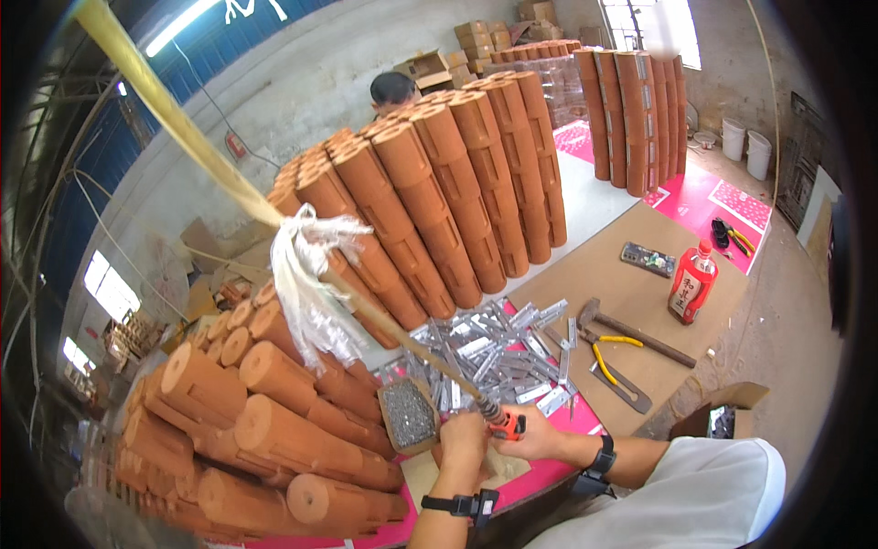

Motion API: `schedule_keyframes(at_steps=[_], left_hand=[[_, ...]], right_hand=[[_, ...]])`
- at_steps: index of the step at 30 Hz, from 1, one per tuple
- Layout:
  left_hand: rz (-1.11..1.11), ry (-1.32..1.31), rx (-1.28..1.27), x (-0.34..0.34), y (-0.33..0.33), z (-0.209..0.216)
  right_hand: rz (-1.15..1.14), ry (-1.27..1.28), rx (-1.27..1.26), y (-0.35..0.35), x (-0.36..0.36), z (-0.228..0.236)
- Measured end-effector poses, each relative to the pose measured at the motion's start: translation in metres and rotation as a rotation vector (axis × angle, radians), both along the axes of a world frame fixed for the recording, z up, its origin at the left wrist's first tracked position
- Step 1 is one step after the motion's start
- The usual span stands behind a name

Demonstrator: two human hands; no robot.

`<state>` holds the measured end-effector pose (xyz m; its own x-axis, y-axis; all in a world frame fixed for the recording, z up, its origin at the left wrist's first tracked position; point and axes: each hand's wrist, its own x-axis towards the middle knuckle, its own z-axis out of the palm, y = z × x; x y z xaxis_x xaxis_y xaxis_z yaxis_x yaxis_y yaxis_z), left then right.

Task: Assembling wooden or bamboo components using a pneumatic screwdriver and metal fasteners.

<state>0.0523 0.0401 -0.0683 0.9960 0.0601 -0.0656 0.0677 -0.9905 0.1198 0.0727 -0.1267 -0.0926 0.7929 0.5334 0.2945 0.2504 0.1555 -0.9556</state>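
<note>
My right hand (535,437) is closed round a red-and-black power screwdriver (505,424), whose upper end meets a long yellowish hose (416,346) that slants down from the upper left. Just left of it, my left hand (464,439) is closed low over the table edge; what its fingers hold is hidden. Beside the left hand stands a small box of grey screws (408,414). Beyond both hands lies a loose heap of silver metal hinges (489,352). White plastic strips (315,274) are tied to the hose.
Reddish-brown cylinders lie piled at left (302,425) and stand in tall stacks (439,197) behind. On the brown board are a hammer (640,337), yellow-handled pliers (604,359), a phone (647,258) and a red bottle (694,285). An open carton (722,412) sits at right. Someone's head (391,89) shows behind the stacks.
</note>
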Motion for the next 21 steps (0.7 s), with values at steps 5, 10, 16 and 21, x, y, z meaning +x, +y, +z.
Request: schedule_keyframes(at_steps=[5, 10, 16, 21], left_hand=[[-0.155, -0.18, 0.04, 0.009, 0.008, -0.023], [-0.055, -0.148, -0.001, 0.008, 0.007, -0.007], [0.266, -0.601, -0.806, -0.001, 0.01, 0.014], [0.317, -0.482, -1.277, -0.019, 0.042, 0.021]], right_hand=[[-0.049, -0.012, 0.006, 0.0, 0.006, 0.001], [-0.044, 0.038, 0.036, 0.002, 0.005, 0.003], [-0.039, 0.047, 0.052, 0.006, 0.008, 0.003], [-0.007, 0.094, 0.055, 0.003, 0.011, 0.024]])
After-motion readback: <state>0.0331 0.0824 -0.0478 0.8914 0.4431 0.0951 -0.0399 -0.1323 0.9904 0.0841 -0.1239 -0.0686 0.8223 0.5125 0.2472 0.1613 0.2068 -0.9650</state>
